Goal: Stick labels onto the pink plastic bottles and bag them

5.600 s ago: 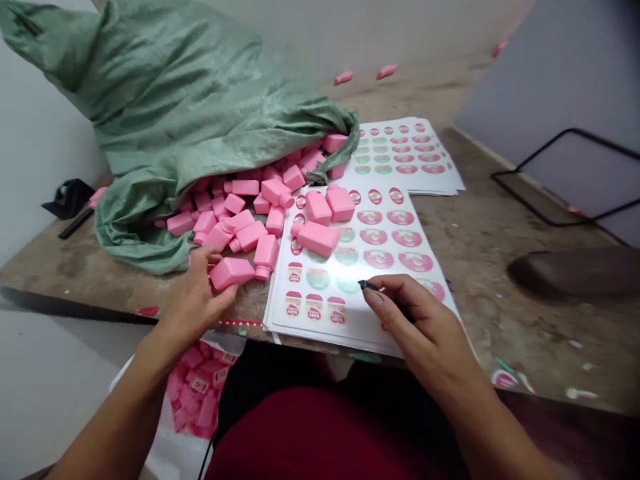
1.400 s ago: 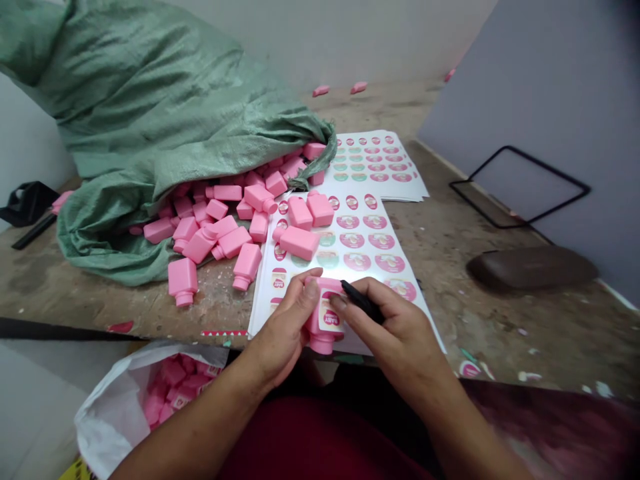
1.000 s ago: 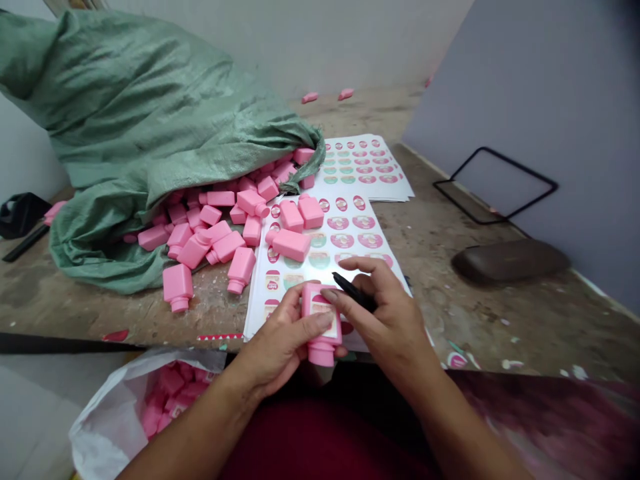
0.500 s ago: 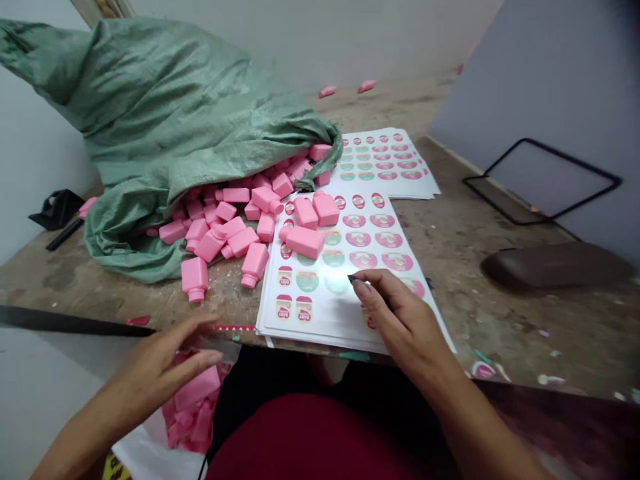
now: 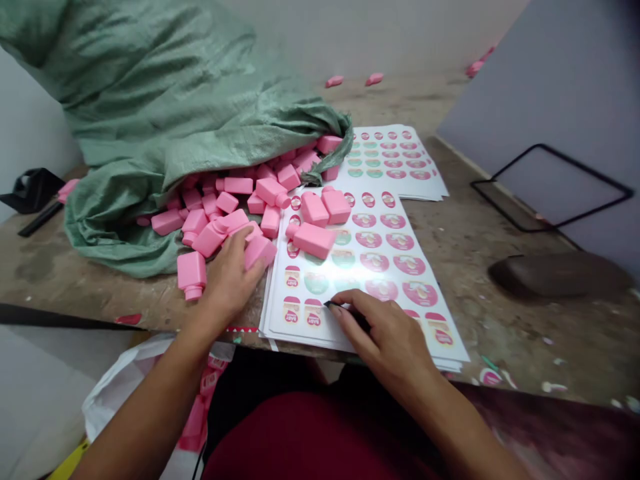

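My left hand [image 5: 231, 272] reaches over the near edge of the bottle pile, its thumb and fingers closed around a pink plastic bottle [image 5: 261, 252]. In my right hand [image 5: 383, 330] is a small dark pointed tool [image 5: 330, 305], pinched between thumb and fingers; most of it is hidden. Its tip is close above the sticker sheet [image 5: 327, 330], beside a "BABY" label. Round pink and green stickers cover the stacked sheets. Several pink bottles lie on or near the sheet, including one on its side [image 5: 313, 240] and one by the left edge [image 5: 191, 272].
A green woven sack [image 5: 165, 107] spills bottles across the table's left side. Behind lies another stack of sticker sheets [image 5: 420, 187]. A black wire frame [image 5: 553, 153] and a brown case [image 5: 560, 273] are at right. Below the edge hangs a white bag [image 5: 113, 380] holding pink bottles.
My left hand has moved from above the bag below the table up to the pile and closed on a bottle. My right hand has shifted toward the near labels, still holding the tool.
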The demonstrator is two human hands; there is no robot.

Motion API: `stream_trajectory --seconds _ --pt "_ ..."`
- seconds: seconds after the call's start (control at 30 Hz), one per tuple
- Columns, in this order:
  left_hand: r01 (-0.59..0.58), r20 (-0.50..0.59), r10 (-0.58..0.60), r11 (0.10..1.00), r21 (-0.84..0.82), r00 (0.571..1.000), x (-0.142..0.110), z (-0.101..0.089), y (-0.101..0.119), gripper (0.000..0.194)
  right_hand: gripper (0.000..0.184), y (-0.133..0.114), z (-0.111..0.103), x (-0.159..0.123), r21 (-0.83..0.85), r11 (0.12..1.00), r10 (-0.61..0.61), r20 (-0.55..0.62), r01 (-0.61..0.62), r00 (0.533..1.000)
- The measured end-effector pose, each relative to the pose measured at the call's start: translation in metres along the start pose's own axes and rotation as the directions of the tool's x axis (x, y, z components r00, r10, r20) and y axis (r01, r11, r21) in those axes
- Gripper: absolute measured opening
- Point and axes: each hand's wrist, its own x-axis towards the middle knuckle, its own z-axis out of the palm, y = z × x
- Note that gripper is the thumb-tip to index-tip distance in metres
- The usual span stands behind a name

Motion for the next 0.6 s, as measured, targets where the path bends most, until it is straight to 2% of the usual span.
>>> stream_trajectory --seconds 0.03,0.07,0.13,0.2,0.27,0.4,0.6 --pt "0.066 0.011 -0.065 0.979 -0.195 0.998 -0.004 0.001 0.005 0.060 0.026 0.000 -0.001 0.000 -0.010 1.000 -0.001 -0.005 0.000 1.000" --pt "0.151 0.074 -0.132 0.903 -0.403 0.989 -0.008 0.003 0.011 0.060 0.025 0.001 -0.001 0.000 -0.019 1.000 -0.003 -0.005 0.003 1.000" --pt "0.340 0.290 -0.184 0.616 -0.711 0.939 -0.015 0.013 0.025 0.050 0.023 0.001 -0.002 0.000 -0.032 0.999 -0.018 -0.001 0.018 1.000" --pt "0.477 0.452 -0.155 0.352 -0.805 0.878 -0.019 0.029 0.036 0.037 0.021 0.001 -0.002 0.000 -0.050 0.997 -0.053 -0.003 0.053 0.999" --pt "0.517 0.490 -0.169 0.210 -0.830 0.855 -0.019 0.043 0.039 0.029 0.021 0.001 -0.001 0.000 -0.092 0.991 -0.103 -0.031 0.100 0.994" --pt "0.501 0.465 -0.262 0.088 -0.861 0.845 -0.017 0.057 0.032 0.022 0.021 -0.003 0.003 0.002 -0.178 0.972 -0.171 -0.084 0.154 0.982" --pt "0.474 0.452 -0.292 0.006 -0.881 0.843 -0.018 0.054 0.029 0.026 0.023 -0.006 0.003 0.004 -0.227 0.959 -0.201 -0.111 0.172 0.973"
